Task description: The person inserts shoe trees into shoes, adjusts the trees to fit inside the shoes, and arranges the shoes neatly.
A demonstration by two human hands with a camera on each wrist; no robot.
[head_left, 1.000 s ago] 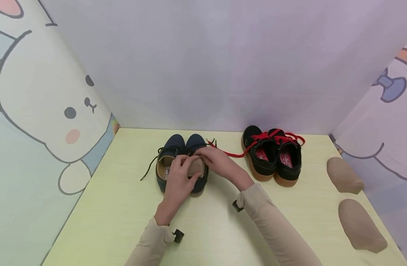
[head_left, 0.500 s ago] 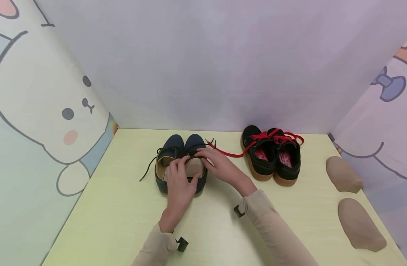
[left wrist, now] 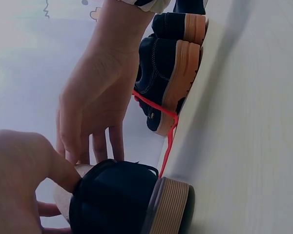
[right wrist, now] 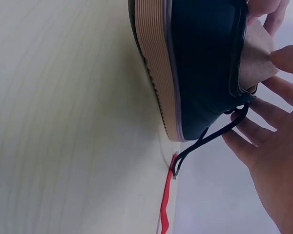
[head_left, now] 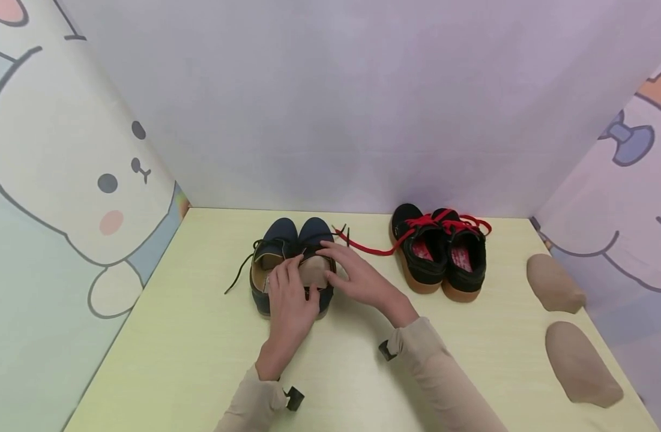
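Navy shoe's rim lies at both hands; black shoes stand apart.

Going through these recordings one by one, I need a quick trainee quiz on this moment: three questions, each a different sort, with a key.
1. What colour are the laces on the black shoes?
2. True or false: the left hand touches a navy shoe.
3. In the head view, which lie nearest the right edge of the table? A) the black shoes B) the beige pads C) the laces

Key: 1. Red; 2. True; 3. B
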